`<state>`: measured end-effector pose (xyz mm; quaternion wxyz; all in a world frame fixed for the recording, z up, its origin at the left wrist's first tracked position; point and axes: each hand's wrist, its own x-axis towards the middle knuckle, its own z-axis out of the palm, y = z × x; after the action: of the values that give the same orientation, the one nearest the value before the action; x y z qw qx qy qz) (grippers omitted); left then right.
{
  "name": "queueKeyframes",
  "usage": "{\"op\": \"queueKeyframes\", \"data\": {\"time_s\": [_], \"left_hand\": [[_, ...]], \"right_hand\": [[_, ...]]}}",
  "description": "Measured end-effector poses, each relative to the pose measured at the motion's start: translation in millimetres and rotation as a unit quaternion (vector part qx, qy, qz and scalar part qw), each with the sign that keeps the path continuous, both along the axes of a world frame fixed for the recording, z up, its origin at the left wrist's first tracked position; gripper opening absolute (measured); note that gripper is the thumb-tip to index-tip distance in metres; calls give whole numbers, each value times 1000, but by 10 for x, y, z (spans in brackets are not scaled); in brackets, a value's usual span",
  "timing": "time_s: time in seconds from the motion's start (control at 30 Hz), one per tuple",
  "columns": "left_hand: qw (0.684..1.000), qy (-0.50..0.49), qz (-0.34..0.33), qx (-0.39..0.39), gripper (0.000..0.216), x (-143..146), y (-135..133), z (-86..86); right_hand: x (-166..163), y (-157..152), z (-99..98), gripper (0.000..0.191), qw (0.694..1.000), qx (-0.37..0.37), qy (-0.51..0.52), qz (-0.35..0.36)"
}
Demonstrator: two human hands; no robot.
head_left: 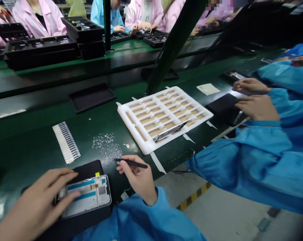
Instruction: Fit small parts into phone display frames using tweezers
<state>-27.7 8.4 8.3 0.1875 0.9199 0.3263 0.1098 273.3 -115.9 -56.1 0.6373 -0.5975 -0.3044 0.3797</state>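
Observation:
My right hand (pixel 138 179) pinches a pair of black tweezers (pixel 135 163), their tips at the near edge of a scatter of tiny shiny metal parts (pixel 106 145) on the green bench. A phone frame (pixel 87 194) with blue strips and a yellow tab lies on a black block (pixel 91 214). Over its left end reaches my left hand (pixel 49 194), with thumb and fingers stretched out and apart. Whether its fingertips press on the frame I cannot tell. Left of the metal parts lies a white card (pixel 66 142) with a row of dark thin strips.
A white slotted foam tray (pixel 151 145), taped down, holds one thin phone part (pixel 170 131) leaning in it. Behind are a shallow black tray (pixel 91 97) and a slanted green post (pixel 176 43). A co-worker's hands (pixel 257 100) work at right; others sit across.

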Motion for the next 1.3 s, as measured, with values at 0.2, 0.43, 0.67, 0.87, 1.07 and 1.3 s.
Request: {"op": "queueKeyframes", "data": {"time_s": [0.2,0.43,0.67,0.87,1.07,1.3], "left_hand": [[978,18,-161,129,65,561,-270,-55],[981,8,-155,115,51,502,-285,-149],[976,6,-173,128,46,522,-314,-137],[977,27,-168,128,51,483,-330,-146],[969,14,-173,174,52,503,-325,-114],[979,39,-137,146,61,446,-297,-35]], "right_hand": [[-158,131,47,18,996,15,-90,0],[-264,228,-6,15,991,8,-129,-16],[-264,243,-42,17,992,-8,-126,-5],[-268,247,-66,17,992,-15,-126,-8],[-246,261,-25,17,995,-20,-101,4],[-224,288,-7,20,997,-30,-64,7]]}}
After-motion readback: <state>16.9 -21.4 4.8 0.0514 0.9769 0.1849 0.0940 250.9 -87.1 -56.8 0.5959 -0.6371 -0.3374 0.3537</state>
